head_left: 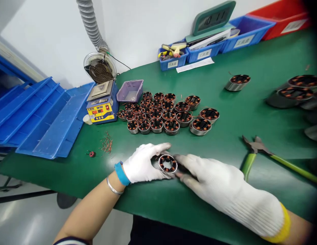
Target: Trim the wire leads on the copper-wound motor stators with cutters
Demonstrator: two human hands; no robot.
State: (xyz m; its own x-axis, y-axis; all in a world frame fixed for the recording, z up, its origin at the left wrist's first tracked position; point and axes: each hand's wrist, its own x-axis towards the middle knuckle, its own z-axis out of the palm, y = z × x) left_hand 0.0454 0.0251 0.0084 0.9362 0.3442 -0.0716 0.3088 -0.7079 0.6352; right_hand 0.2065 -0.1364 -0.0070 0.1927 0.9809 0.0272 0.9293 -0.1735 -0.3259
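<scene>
Between my two gloved hands, just above the green table, is a motor stator (pixel 160 164), a metal ring with copper windings and black inner teeth. My left hand (pixel 145 163), in a white glove with a blue band, is wrapped round its left side. From the right, my right hand (pixel 209 175), in a white glove with a yellow cuff, has its fingertips at the ring's edge, slightly blurred; whether they grip it is unclear. Beyond my hands stand several similar stators (pixel 156 125) in rows. Green-handled cutting pliers (pixel 257 146) lie open beyond my right hand.
At left are a yellow-and-blue soldering unit (pixel 103 110), a purple tray (pixel 122 92), blue trays (pixel 53 136) and copper wire scraps (pixel 106 143). Blue bins (pixel 173 64) and a digital clock (pixel 214 18) line the back. More stators (pixel 295 93) stand at right.
</scene>
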